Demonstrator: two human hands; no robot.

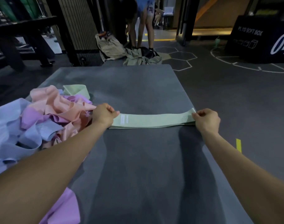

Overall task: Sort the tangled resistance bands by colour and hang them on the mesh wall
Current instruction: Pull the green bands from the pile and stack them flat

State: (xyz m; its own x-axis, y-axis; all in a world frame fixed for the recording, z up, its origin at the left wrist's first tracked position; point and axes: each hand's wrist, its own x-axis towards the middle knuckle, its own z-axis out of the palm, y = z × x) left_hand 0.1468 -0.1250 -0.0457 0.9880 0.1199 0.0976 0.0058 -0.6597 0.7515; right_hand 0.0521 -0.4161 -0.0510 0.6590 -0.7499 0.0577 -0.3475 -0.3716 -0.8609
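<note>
Stretching across the grey mat (138,88), the green band (152,120) lies flat and pulled straight, its long axis running left to right, square across the person's line of sight. Both arms reach out to it about equally, one at each end, so neither hand has the shorter trip. The tangled pile (41,120) sits at the left edge of the mat, pink, lilac and pale blue loops knotted together, with another green band (77,91) poking out at its far side. The pile is just beside the left forearm, so a next pick from it would fall naturally to that arm, I'd say.

Now the hands. The left hand (104,114) is curled, pinching the band's left end between thumb and fingers. The right hand (206,118) is curled too, pinching the right end, where the loop folds back on itself. The band rests on the mat between them, two layers showing along its near edge. No mesh wall is in view, so hanging looks a good way off, with sorting barely started.

Writing: a black box (257,41) far right carries white lettering, roughly "PLYO SOFT BOX", and a large "04". The band has a small white label (123,119) near the left hand, too blurred to read.
</note>
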